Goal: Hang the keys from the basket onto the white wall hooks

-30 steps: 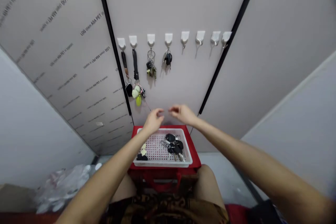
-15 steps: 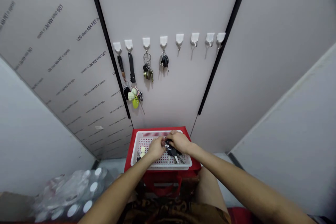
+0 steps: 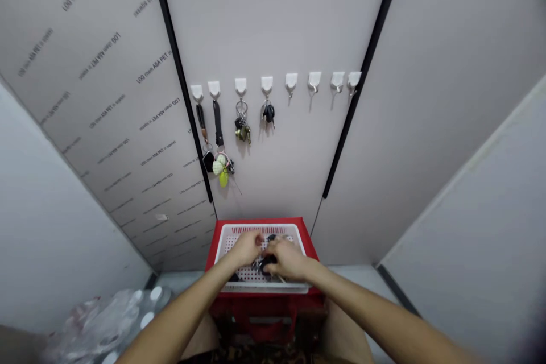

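My right hand (image 3: 289, 259) reaches down into a white plastic basket (image 3: 277, 288), its fingers curled round a bunch of dark keys (image 3: 268, 263). Beside it on the left, my left hand (image 3: 246, 248) is also inside the basket, fingers bent and closed close to the right fingertips. What lies between the left fingers, if anything, is too small to make out. Another dark item (image 3: 272, 237) shows behind the right hand. Part of the basket's contents is hidden under both hands.
The basket stands on a red box (image 3: 310, 239) against the wall. Above it runs a row of white hooks (image 3: 267, 85); the left ones carry key bunches (image 3: 243, 128) and strapped keys (image 3: 218, 125), the right ones hang bare. Wrapped bottles (image 3: 147, 318) stand at lower left.
The view has tilted up slightly, so the basket sits lower. My right hand has shifted toward me over the keys, and my left hand has moved a little left, apart from the bunch.
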`<move>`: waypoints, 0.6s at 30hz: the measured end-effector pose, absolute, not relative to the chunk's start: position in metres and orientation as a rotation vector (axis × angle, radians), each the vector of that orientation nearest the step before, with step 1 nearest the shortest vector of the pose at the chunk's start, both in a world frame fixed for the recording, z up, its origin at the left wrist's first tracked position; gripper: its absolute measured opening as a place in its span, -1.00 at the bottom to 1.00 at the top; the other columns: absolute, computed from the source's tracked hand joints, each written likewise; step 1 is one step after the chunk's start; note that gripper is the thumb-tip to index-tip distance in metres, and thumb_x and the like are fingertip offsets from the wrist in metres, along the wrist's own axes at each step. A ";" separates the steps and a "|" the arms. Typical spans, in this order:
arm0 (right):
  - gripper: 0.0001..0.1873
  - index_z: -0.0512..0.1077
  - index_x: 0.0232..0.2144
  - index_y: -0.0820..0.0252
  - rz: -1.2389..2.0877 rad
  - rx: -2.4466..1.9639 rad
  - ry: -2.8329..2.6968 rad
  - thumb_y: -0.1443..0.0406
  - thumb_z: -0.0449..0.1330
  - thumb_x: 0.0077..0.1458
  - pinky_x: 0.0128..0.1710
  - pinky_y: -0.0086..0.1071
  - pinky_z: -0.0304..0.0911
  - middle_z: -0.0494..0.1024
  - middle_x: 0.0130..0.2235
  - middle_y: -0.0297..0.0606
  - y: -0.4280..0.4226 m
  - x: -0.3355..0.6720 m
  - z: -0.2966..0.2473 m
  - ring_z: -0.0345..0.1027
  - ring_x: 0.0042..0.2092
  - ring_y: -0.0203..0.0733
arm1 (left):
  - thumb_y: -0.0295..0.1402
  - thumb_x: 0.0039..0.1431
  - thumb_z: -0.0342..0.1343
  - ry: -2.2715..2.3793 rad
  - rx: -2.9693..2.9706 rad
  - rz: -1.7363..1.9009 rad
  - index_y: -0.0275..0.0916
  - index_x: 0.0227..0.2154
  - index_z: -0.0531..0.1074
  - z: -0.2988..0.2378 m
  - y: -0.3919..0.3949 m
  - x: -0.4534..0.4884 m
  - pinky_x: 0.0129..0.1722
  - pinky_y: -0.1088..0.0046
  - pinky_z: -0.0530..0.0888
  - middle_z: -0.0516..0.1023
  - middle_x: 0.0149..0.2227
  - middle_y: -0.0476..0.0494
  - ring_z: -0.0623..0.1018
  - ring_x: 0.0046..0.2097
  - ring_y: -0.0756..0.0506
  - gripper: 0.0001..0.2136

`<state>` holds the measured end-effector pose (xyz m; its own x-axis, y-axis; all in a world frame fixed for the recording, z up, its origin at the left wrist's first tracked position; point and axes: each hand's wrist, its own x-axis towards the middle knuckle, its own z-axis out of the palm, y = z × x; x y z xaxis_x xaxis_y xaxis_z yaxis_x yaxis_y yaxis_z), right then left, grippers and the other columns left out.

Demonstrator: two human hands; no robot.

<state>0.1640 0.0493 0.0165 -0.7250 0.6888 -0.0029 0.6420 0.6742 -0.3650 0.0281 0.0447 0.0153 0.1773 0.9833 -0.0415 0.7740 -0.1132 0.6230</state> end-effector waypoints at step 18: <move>-0.71 0.40 -0.46 0.12 0.179 -1.163 -2.935 0.33 0.00 -0.34 -0.25 -0.31 -0.04 0.43 -0.47 -0.25 0.038 0.146 0.019 0.13 -0.29 -0.16 | -0.49 -0.37 -0.08 1.733 1.782 0.168 -0.28 -0.54 0.37 0.010 0.011 0.012 -0.62 0.63 0.13 0.37 -0.59 0.01 0.24 -0.55 0.07 -0.77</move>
